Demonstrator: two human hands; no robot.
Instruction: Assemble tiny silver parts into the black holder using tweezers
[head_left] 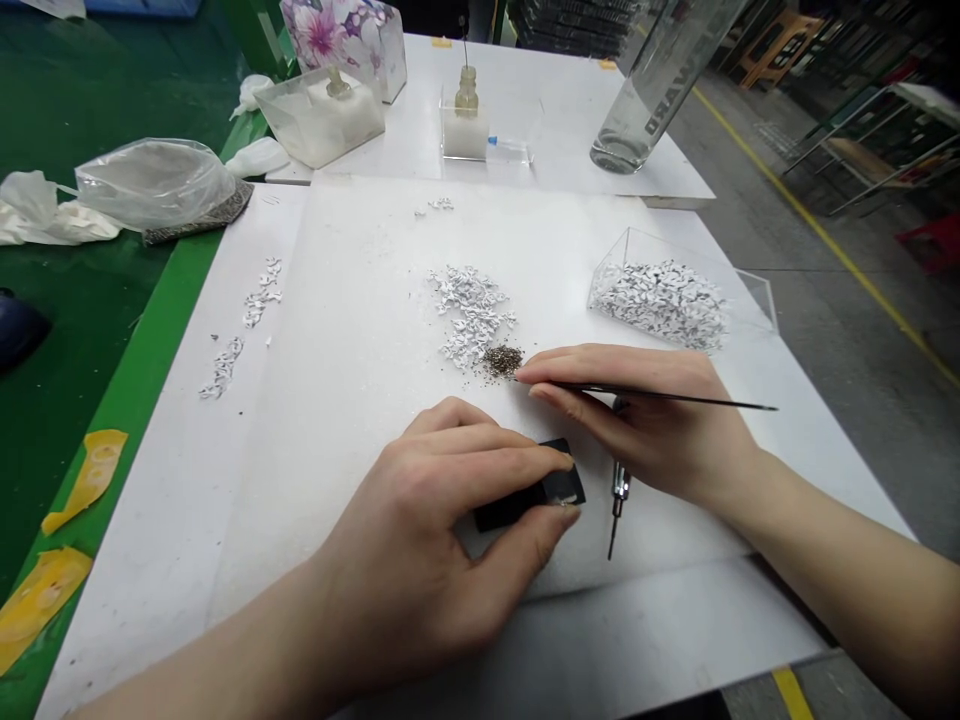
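My left hand [442,530] is closed around a small black block [514,507] on the white work surface, thumb and fingertips at its right end. A tiny whitish part shows by the thumb tip, too small to name. In my right hand [660,420] is a thin dark pair of tweezers [675,396], pinched between thumb and fingers. Their tip is at the edge of a little heap of tiny brownish metal pieces [502,361]. Behind this heap lies a loose pile of small white parts [472,310]. A screwdriver [619,490] rests under my right hand, its handle mostly hidden.
On the right stands a clear tray [754,300] of white parts. Small bottles [466,95] in holders, a flowered box [345,40] and a glass tumbler [637,130] line the back. A plastic bag [157,185] lies at the left edge, near more white parts [223,368].
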